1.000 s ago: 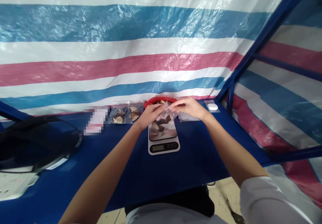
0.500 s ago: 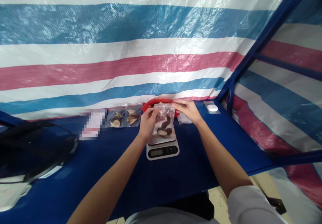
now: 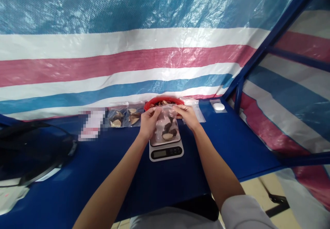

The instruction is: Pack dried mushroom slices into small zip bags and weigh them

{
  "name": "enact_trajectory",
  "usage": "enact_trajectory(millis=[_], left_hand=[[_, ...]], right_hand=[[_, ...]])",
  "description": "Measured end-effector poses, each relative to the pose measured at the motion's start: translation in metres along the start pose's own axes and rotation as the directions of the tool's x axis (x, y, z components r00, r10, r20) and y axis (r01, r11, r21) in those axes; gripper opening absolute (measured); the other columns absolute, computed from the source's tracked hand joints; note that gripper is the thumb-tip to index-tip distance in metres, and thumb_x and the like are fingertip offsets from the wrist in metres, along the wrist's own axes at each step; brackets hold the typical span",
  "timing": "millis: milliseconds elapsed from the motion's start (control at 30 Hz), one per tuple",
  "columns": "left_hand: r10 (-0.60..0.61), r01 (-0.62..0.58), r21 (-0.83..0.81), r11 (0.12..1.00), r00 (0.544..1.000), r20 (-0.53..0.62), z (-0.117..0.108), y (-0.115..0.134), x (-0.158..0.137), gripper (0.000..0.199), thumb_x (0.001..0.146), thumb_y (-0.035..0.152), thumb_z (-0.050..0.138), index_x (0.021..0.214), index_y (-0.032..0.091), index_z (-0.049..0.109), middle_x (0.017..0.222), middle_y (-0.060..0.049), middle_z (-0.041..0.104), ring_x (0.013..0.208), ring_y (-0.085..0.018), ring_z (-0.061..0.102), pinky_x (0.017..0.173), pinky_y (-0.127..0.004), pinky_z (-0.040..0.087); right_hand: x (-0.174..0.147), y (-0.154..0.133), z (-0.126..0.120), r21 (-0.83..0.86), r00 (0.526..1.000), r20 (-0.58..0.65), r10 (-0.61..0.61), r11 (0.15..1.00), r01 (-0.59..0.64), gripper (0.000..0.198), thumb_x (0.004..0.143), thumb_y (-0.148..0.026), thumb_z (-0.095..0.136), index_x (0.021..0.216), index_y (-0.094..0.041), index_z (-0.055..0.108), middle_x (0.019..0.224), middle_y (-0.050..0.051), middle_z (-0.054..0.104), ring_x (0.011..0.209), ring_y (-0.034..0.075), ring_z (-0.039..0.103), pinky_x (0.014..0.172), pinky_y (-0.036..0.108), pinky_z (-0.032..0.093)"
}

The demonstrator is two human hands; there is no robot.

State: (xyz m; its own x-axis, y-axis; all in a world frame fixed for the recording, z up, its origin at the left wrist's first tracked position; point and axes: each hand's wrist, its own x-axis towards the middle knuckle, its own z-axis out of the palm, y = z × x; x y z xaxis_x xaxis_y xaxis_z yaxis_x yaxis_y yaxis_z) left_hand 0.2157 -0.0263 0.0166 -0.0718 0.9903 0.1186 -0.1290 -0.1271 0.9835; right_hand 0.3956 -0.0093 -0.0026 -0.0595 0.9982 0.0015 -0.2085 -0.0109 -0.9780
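Observation:
A clear zip bag [image 3: 168, 125] with several dark-edged, pale-faced dried slices is held up over a white digital kitchen scale [image 3: 167, 152]. My left hand [image 3: 150, 121] pinches its upper left corner, and my right hand [image 3: 187, 114] pinches the upper right corner. The bag hides most of the scale's platform; whether its lower end rests there I cannot tell. Just behind the bag sits a red basket [image 3: 165, 99] with brownish dried pieces in it. The scale's display is too dim to read.
Left of the basket lie two filled zip bags [image 3: 116, 118] and a blurred paper [image 3: 92, 124]. Flat clear bags [image 3: 197, 110] are to its right, then a white round object [image 3: 219, 106]. A black object [image 3: 36, 150] stands at the left. Striped sheeting [image 3: 123, 64] backs the blue table [image 3: 232, 143].
My right hand has come down and inward onto the bag's top right corner, its fingers now closed. The view has tilted slightly, uncovering more of the basket and the flat bags.

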Motion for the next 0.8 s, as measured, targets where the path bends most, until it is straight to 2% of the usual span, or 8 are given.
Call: enact_trajectory(millis=[167,400,800], left_hand=[[-0.007,0.005,0.039,0.999,0.999,0.043,-0.012,-0.01,0.006,0.037,0.073,0.053,0.081,0.077,0.016,0.076,0.073,-0.002,0.071,0.066,-0.015,0.062,0.063,-0.026,0.052],[0.013,-0.009,0.06,0.998,0.998,-0.062,-0.025,-0.023,0.003,0.033,0.072,0.05,0.083,0.075,0.017,0.077,0.073,-0.003,0.072,0.064,-0.015,0.063,0.059,-0.025,0.05],[0.01,-0.008,0.026,1.0,0.997,-0.078,-0.032,-0.02,-0.006,0.027,0.068,0.043,0.085,0.075,0.018,0.079,0.07,-0.003,0.073,0.061,-0.015,0.062,0.057,-0.026,0.052]], right_hand=[[-0.002,0.008,0.002,0.004,0.999,-0.036,-0.016,1.0,0.016,0.039,0.067,-0.055,0.084,0.085,-0.022,0.08,0.084,0.002,0.077,0.082,0.022,0.074,0.073,0.031,0.062],[-0.001,0.019,-0.002,0.046,0.997,-0.071,-0.012,0.999,0.015,0.038,0.062,-0.054,0.087,0.081,-0.022,0.08,0.082,0.0,0.074,0.076,0.019,0.071,0.072,0.033,0.063],[-0.006,0.023,0.002,0.102,0.996,-0.085,0.008,0.995,0.001,0.034,0.062,-0.051,0.087,0.078,-0.022,0.079,0.08,0.001,0.075,0.073,0.021,0.072,0.071,0.036,0.063]])
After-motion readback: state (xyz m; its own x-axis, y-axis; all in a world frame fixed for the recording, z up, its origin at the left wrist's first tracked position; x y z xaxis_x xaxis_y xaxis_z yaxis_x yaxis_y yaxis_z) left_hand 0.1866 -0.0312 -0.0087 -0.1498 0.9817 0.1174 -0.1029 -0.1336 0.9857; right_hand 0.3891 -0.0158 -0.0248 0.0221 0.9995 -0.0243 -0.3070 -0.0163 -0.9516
